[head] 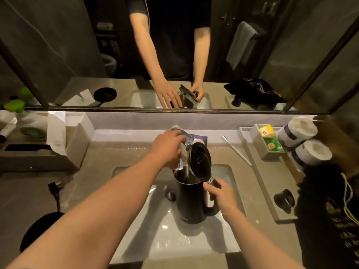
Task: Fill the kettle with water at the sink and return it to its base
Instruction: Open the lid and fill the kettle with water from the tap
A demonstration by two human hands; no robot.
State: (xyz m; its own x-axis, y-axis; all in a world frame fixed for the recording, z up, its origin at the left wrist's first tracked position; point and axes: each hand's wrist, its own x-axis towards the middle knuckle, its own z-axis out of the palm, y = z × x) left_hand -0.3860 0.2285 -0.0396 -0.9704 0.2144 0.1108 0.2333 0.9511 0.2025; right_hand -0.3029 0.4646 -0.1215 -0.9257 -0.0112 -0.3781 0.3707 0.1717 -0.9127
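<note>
A black kettle [191,199] with its lid flipped up stands over the white sink basin [165,233]. My right hand [219,193] grips the kettle's handle at the right side. My left hand [168,147] rests on top of the chrome faucet [187,139], whose spout ends just above the kettle's open mouth. Whether water is running cannot be told. The round black kettle base [41,228] lies on the counter at the lower left, its cord and plug [55,188] trailing behind it.
A tissue box [75,140] stands at the left. At the right a tray [272,191] holds tea bags [269,137], two wrapped cups [305,142] and a black stopper [283,199]. A toothbrush [236,150] lies beside the tray. A black bag [330,220] sits at the far right. A mirror [174,51] faces me.
</note>
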